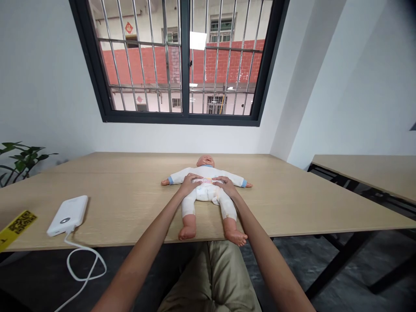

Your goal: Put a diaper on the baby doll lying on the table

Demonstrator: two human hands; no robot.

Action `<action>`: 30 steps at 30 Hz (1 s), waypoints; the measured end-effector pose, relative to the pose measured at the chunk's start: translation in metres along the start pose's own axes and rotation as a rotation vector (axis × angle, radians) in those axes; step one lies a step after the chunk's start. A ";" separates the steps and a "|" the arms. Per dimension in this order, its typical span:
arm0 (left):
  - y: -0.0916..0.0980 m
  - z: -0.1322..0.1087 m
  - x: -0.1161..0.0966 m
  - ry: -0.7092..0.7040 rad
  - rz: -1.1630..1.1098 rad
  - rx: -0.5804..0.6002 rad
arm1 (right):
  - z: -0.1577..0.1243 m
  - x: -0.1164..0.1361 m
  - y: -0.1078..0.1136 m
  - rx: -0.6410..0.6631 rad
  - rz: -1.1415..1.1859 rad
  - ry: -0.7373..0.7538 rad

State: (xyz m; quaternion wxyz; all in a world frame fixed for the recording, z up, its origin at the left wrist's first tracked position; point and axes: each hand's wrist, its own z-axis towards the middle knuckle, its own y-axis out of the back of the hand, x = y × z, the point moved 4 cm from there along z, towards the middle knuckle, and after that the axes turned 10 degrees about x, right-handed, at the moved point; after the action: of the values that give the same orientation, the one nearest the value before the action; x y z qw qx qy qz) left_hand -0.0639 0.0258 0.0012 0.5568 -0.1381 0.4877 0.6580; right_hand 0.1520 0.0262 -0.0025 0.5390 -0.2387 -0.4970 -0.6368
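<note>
A baby doll (pixel 234 176) lies on its back on the table, arms spread to both sides and feet toward me. It wears a white suit with blue cuffs and collar. Around its hips is a white diaper (pixel 207 193) with a coloured print at the waist. My left hand (pixel 190 185) grips the diaper's waist at the left side, fingers bent inward. On the opposite side my right hand (pixel 226 185) holds the waist edge in the same way. The fingertips of both hands are small in view, close to the printed band.
A white power bank (pixel 69 212) with a white cable (pixel 87 271) hanging over the edge lies on the wooden table (pixel 130 203) at left. Beside it is a yellow tag (pixel 17 227). A plant (pixel 24 160) stands far left; a second table (pixel 373 173) is at right.
</note>
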 end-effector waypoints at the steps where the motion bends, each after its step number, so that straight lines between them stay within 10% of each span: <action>1: 0.000 0.000 0.000 0.006 -0.003 -0.004 | 0.000 -0.001 0.000 0.002 0.005 0.002; 30: 0.001 0.002 0.008 0.039 -0.154 -0.117 | 0.002 -0.007 -0.002 0.057 0.092 0.030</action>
State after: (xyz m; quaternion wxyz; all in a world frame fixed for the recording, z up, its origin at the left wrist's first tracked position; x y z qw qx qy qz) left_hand -0.0664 0.0325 -0.0031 0.5872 -0.2202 0.4472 0.6377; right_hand 0.1522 0.0315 -0.0082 0.5818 -0.2361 -0.4952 -0.6004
